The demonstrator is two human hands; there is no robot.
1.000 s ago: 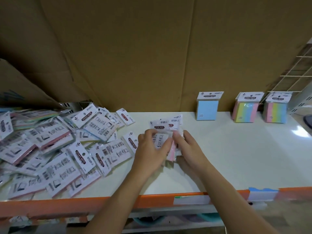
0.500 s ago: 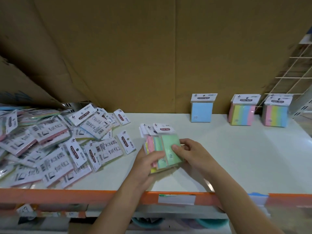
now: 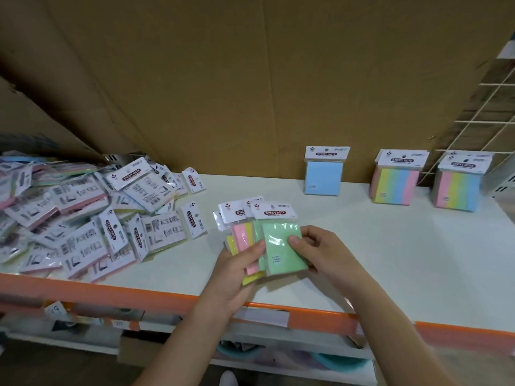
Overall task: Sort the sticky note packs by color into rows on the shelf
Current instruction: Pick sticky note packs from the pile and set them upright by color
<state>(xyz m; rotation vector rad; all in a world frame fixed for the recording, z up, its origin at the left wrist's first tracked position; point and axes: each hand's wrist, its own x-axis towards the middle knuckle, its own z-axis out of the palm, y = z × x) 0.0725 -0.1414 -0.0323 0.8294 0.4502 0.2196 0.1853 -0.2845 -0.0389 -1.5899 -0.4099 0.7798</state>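
Note:
Above the white shelf [image 3: 362, 246] my left hand [image 3: 237, 274] holds a fanned stack of sticky note packs [image 3: 242, 238], pink and yellow ones showing. My right hand [image 3: 320, 252] pinches the front green pack [image 3: 284, 246] of that stack by its right edge, thumb on its face. A jumbled pile of packs [image 3: 83, 218] lies face down at the shelf's left. Against the back wall stand a blue pack [image 3: 323, 176] and two rainbow packs [image 3: 395, 182], [image 3: 457, 188].
A cardboard wall [image 3: 250, 79] closes the back. An orange rail [image 3: 139, 296] runs along the shelf's front edge. A wire grid [image 3: 487, 107] stands at the far right. A lower shelf with teal tubs [image 3: 334, 363] shows below.
The packs were turned from backs to colored fronts and lifted toward me. The green pack now sits fanned out further to the right under my right thumb.

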